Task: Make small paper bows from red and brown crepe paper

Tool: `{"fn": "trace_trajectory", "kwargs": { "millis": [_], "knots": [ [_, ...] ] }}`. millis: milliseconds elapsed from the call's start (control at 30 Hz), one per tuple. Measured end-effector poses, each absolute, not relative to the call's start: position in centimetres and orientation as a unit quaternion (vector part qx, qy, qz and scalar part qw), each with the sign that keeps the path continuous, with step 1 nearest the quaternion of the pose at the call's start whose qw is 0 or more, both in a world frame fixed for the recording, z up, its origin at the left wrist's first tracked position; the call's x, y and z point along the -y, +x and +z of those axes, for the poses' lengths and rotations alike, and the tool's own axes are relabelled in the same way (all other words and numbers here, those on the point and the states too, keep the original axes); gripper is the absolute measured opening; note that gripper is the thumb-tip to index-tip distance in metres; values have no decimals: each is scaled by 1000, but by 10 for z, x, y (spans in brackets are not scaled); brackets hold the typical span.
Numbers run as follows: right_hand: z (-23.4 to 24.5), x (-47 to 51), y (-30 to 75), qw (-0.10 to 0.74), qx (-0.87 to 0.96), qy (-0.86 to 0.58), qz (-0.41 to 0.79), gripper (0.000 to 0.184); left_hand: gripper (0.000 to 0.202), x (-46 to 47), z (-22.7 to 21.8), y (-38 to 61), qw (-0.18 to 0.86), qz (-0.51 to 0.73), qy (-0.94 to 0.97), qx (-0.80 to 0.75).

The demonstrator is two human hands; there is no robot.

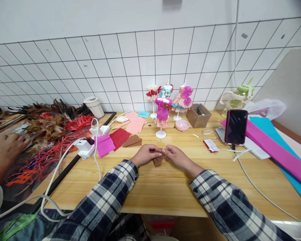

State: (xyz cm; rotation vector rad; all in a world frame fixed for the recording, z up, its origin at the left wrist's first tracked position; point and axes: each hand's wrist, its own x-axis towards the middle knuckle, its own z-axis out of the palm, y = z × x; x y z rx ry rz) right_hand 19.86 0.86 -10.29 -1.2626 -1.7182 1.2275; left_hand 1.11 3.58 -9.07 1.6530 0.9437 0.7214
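Both my hands meet over the middle of the wooden table, pinching a small piece of brown crepe paper (157,162) between them. My left hand (147,154) is closed on its left side, thumb and fingers pressed together. My right hand (175,155) pinches the upper right edge, close to the left fingertips. The lower part of the brown paper hangs below my fingers; the rest is hidden by them. Just beyond my hands stands a mini dress form (162,113) in a magenta and peach paper dress. More brown paper sheets (132,141) lie to the left.
Several dressed forms (182,98), a pink bowl (182,125) and a cardboard box (199,115) stand behind. Peach (135,122), red (119,137) and magenta sheets (105,145) lie left, beside a power strip (86,149). A phone (236,127) stands right. Another person's hand (8,150) is far left near feathers (45,127).
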Motion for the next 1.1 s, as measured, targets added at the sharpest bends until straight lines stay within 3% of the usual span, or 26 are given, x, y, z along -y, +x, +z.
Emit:
{"fn": "trace_trajectory", "kwargs": {
  "millis": [233,533,1100],
  "knots": [
    [-100,-8,198,350,642,-481,484,47,37,-36,-92,9,537,339,665,-393],
    [-100,-5,196,351,616,-449,544,48,34,-38,-96,8,500,323,696,-402],
    [-103,-6,195,336,615,-456,549,50,32,-37,-96,8,484,288,733,-382]
  ]
}}
